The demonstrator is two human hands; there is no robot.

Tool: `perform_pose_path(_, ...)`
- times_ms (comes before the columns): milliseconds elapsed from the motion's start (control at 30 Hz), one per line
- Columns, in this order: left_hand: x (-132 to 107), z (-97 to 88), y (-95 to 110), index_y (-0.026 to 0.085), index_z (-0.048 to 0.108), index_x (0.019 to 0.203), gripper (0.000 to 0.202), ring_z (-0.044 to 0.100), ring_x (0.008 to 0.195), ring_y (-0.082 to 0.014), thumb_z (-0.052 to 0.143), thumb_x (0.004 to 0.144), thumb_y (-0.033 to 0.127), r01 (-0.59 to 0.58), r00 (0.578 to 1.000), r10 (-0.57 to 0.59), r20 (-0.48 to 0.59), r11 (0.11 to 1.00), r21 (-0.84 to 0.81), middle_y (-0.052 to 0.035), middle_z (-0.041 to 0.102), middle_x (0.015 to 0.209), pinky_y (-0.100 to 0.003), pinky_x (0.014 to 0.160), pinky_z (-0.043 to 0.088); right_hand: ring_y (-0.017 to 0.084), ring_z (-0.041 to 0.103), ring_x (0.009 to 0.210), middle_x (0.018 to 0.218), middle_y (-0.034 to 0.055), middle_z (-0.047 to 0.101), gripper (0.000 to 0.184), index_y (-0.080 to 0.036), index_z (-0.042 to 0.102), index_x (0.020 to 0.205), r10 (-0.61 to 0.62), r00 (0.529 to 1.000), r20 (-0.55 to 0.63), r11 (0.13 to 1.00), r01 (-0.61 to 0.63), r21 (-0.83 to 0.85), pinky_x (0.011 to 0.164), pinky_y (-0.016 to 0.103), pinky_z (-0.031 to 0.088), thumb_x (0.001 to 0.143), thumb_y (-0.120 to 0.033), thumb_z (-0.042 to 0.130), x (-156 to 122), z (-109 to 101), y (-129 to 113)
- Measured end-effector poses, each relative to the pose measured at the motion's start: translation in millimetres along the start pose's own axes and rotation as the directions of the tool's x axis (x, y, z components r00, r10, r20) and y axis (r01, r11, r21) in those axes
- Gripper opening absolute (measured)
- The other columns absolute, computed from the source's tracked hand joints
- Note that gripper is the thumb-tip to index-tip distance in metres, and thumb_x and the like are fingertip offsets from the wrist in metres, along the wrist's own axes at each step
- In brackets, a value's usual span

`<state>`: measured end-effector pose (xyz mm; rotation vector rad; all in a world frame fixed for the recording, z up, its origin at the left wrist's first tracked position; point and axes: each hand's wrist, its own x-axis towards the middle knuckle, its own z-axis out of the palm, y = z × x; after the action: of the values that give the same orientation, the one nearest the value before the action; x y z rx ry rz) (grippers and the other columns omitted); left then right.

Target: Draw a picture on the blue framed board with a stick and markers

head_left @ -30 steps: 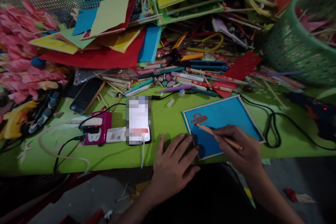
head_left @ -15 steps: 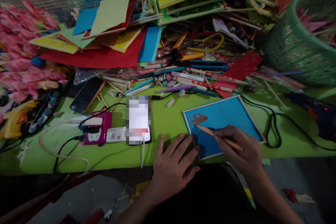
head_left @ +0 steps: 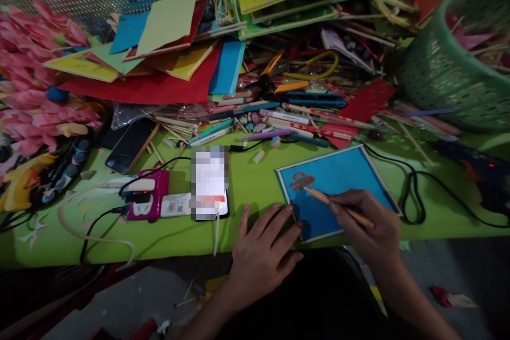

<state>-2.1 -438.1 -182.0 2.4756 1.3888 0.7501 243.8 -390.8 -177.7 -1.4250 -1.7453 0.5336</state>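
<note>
A blue card [head_left: 338,175] edged with pale sticks lies on the green tabletop, with a small brown drawing [head_left: 302,181] near its upper left corner. My right hand [head_left: 364,223] pinches an orange-brown pen [head_left: 321,196], whose tip meets the lower part of that drawing. Fingers spread, my left hand [head_left: 265,247] lies flat at the table's front edge, its fingertips at the card's lower left side. To the left of it, a lit phone [head_left: 210,183] lies with a white cable.
A magenta power strip [head_left: 148,195] with cables sits left. Behind are a dark phone [head_left: 132,144], several pens, pliers [head_left: 274,77] and stacked coloured cards [head_left: 167,24]. At right stand a green basket [head_left: 442,64] and a hot glue gun [head_left: 474,170]; pink petals [head_left: 40,74] pile up left.
The pen tip has shifted slightly right and up along the brown drawing, and my right hand moved a little right with it. Some brown has been added. My left hand stays put.
</note>
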Motion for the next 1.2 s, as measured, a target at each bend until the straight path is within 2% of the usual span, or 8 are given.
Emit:
perform_pose_path(133, 0.3, 0.1, -0.1, 0.030, 0.068, 0.138, 0.041, 0.055, 0.145, -0.0202, 0.069, 0.101, 0.047, -0.003, 1.000, 0.003, 0.002, 1.000, -0.004, 0.0021, 0.062, 0.156, -0.050, 0.136, -0.001, 0.017, 0.072, 0.070, 0.084, 0.0004, 0.076, 0.005, -0.025, 0.071, 0.098, -0.010, 1.000, -0.002, 1.000, 0.010, 0.004, 0.065, 0.028, 0.054, 0.096, -0.021, 0.072, 1.5, -0.4, -1.7)
perform_pose_path(333, 1.2, 0.2, 0.0, 0.030, 0.068, 0.140, 0.042, 0.055, 0.144, -0.0202, 0.067, 0.102, 0.048, -0.004, 1.000, 0.004, -0.001, 1.000, -0.003, 0.0013, 0.063, 0.155, -0.050, 0.136, 0.000, 0.018, 0.074, 0.073, 0.087, 0.0027, 0.077, 0.007, -0.024, 0.071, 0.102, -0.080, 0.990, 0.117, 0.997, 0.078, 0.026, 0.066, 0.027, 0.056, 0.097, -0.019, 0.069, 3.5, -1.0, -1.0)
perform_pose_path(433, 1.2, 0.2, -0.1, 0.030, 0.068, 0.138, 0.041, 0.055, 0.144, -0.0201, 0.067, 0.101, 0.048, -0.009, 1.000, 0.009, -0.006, 1.000, 0.003, 0.0013, 0.064, 0.154, -0.049, 0.136, 0.000, 0.018, 0.075, 0.076, 0.090, 0.0039, 0.078, 0.008, -0.024, 0.070, 0.103, -0.089, 0.986, 0.141, 0.996, 0.087, 0.023, 0.067, 0.028, 0.057, 0.097, -0.019, 0.070, 4.4, 0.0, -0.6)
perform_pose_path(1033, 0.0, 0.4, -1.3, 0.031, 0.070, 0.136, 0.041, 0.057, 0.143, -0.0206, 0.067, 0.100, 0.050, -0.018, 1.000, 0.017, 0.009, 0.999, 0.039, 0.0004, 0.067, 0.151, -0.050, 0.136, 0.001, 0.018, 0.076, 0.072, 0.085, 0.0035, 0.078, 0.005, -0.024, 0.071, 0.101, -0.118, 0.982, 0.147, 0.993, 0.112, 0.048, 0.065, 0.027, 0.059, 0.097, -0.020, 0.069, 11.8, 1.3, -7.0)
perform_pose_path(1200, -0.2, 0.9, -0.8, 0.032, 0.071, 0.134, 0.039, 0.057, 0.142, -0.0202, 0.067, 0.100, 0.050, -0.013, 1.000, 0.012, 0.009, 0.999, 0.045, 0.0013, 0.067, 0.151, -0.049, 0.137, 0.000, 0.021, 0.078, 0.074, 0.087, 0.0045, 0.080, 0.005, -0.025, 0.072, 0.101, -0.117, 0.981, 0.152, 0.993, 0.113, 0.033, 0.067, 0.029, 0.061, 0.097, -0.022, 0.071, 14.4, 3.0, -9.2)
